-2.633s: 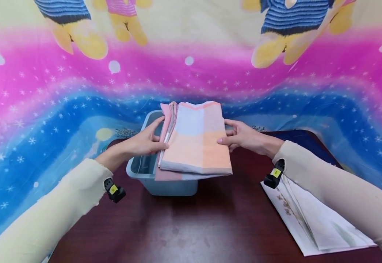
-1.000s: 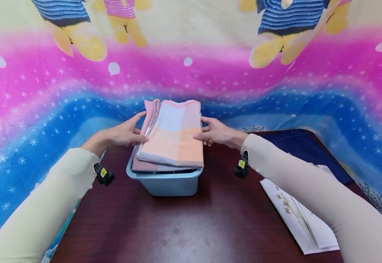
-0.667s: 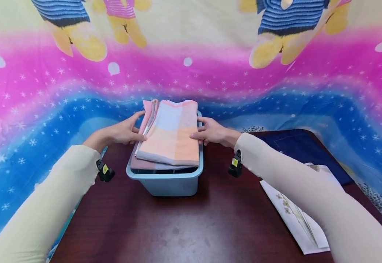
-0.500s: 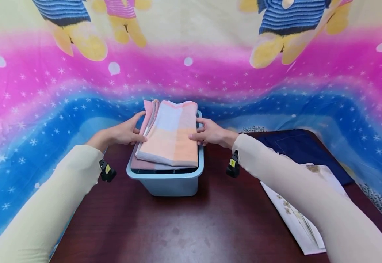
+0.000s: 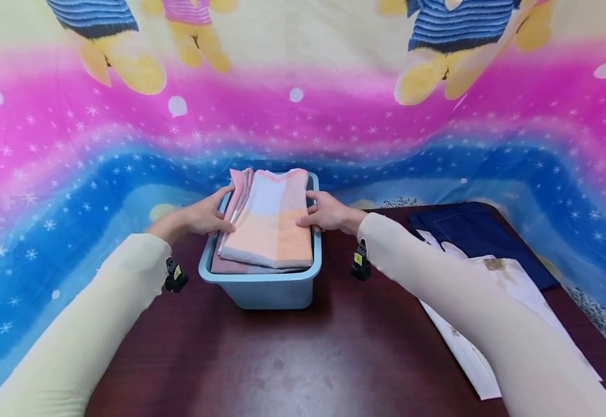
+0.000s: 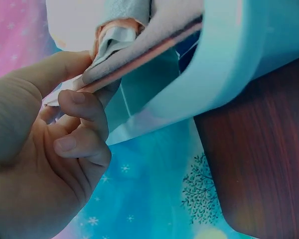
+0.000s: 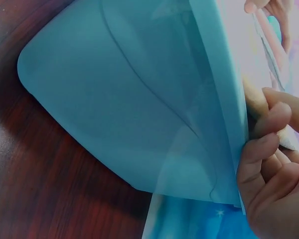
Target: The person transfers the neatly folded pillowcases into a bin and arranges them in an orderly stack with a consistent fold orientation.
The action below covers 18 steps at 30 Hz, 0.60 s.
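Note:
A folded checked cloth (image 5: 266,231) in pink, peach and pale blue lies level with the opening of a light blue plastic bin (image 5: 267,294). My left hand (image 5: 205,216) pinches its left edge, thumb on top and fingers below. In the left wrist view the layered edge of the cloth (image 6: 139,55) sits between the left hand's thumb and fingers, just inside the rim. My right hand (image 5: 329,212) pinches the opposite edge. In the right wrist view the right hand's fingers (image 7: 259,154) are at the rim of the bin. The bin's inside is mostly hidden.
On the right of the dark wooden table (image 5: 282,359) lie a folded navy cloth (image 5: 464,229) and a white floral cloth (image 5: 522,284), partly covered by the right sleeve. A printed curtain (image 5: 303,133) hangs behind the table.
Both hands have carried the checked cloth left, from partly beside the bin to over it, then lowered it into the opening. The bin and the cloths at the right stay put.

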{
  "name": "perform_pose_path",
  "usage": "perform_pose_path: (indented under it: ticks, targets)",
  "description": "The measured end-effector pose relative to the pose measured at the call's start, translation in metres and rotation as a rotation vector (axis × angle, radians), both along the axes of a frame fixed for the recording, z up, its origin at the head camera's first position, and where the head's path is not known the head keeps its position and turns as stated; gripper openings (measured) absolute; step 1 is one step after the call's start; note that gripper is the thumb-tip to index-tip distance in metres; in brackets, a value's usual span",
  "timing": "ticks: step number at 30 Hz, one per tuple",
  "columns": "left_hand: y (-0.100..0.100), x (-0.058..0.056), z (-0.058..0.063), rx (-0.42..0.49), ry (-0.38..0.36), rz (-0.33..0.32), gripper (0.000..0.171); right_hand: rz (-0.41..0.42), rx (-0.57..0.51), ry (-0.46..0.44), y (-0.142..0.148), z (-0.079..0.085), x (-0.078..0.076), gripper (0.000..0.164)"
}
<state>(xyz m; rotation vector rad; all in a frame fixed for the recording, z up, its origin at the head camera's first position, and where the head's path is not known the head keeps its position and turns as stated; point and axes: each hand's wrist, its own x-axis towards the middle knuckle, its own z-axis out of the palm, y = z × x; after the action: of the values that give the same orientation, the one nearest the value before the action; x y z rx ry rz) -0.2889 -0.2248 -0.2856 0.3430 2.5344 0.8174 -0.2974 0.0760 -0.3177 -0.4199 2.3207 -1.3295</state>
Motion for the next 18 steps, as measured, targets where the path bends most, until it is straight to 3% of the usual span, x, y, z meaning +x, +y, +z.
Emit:
perform_pose_path:
  ticks: [11, 18]
  targets:
    - [-0.005, 0.002, -0.017, -0.031, 0.020, 0.019, 0.099, -0.018, 0.038, -0.025, -0.007, 0.001, 0.002, 0.088]
    - [-0.004, -0.001, -0.023, -0.005, 0.028, 0.030, 0.098, -0.036, 0.055, -0.020, -0.008, 0.002, 0.001, 0.087]
